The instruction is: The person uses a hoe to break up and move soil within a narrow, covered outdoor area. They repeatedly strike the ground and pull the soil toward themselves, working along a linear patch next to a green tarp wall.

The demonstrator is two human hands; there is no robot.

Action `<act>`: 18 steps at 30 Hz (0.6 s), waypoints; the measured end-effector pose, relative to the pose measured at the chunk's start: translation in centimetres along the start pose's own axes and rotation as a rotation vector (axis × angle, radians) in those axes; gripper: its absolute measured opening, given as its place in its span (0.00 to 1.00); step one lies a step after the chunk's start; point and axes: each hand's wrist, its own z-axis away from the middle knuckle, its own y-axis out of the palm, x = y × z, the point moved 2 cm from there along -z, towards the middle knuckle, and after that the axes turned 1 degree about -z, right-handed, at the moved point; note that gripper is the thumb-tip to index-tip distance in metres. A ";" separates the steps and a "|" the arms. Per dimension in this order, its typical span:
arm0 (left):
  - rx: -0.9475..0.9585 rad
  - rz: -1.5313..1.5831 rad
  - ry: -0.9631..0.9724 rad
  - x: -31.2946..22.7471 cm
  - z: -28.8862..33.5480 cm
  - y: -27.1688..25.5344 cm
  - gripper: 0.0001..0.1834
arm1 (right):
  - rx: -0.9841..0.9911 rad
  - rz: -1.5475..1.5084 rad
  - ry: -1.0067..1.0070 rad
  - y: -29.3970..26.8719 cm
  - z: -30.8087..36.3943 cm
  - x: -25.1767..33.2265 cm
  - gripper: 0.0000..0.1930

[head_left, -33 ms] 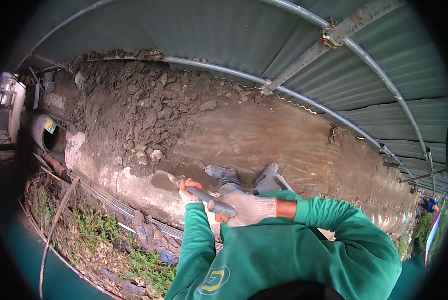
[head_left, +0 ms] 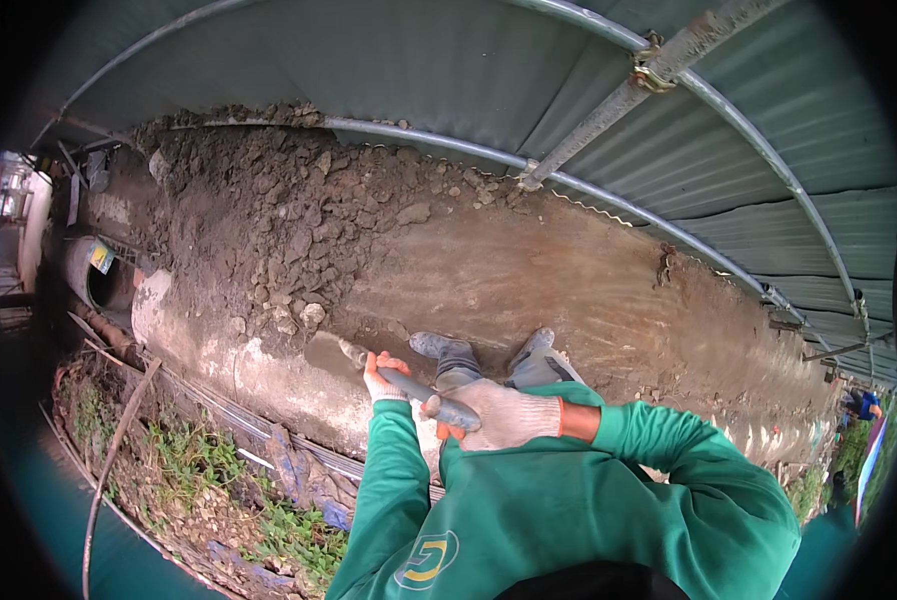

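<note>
Left hand (head_left: 382,383): grip clamped on shovel (head_left: 406,384), near its blade (head_left: 328,352).
Right hand (head_left: 513,415): grip clamped on handle's end (head_left: 458,412).
Soil (head_left: 288,205): lumpy heap ahead.

1. Long grey shovel handle (head_left: 396,381): matt, smooth-looking.
2. Flat brown shovel blade (head_left: 330,353): dull, soil-coated.
3. Orange-and-white gloves (head_left: 513,412): knitted cloth, matt, finely ribbed.
4. Green long-sleeved top (head_left: 588,500): soft, matt cloth.
5. Heaped dark-brown soil clods (head_left: 288,220): rough, crumbly.
6. Broad brown ground (head_left: 488,275): matt, smoother than the clods.
7. Grey corrugated sheets (head_left: 608,235): ribbed, metal-looking.
8. Long silver tube (head_left: 418,134): smooth metal, slightly glossy.
9. Thick grey diagonal pole (head_left: 608,122): metal, stained, rough.
</note>
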 end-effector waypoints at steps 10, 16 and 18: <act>-0.193 -0.906 -0.018 31.2 -8.9 9.0 0.17 | -1.096 0.012 -0.347 -12.8 24.3 -9.6 0.18; -0.288 -1.535 0.116 52.8 -10.3 1.3 0.13 | -1.668 -0.802 -0.061 -16.4 31.2 -28.3 0.16; -0.273 -1.703 0.082 57.9 -10.9 -1.8 0.14 | -1.796 -0.980 -0.039 -15.9 30.8 -33.4 0.17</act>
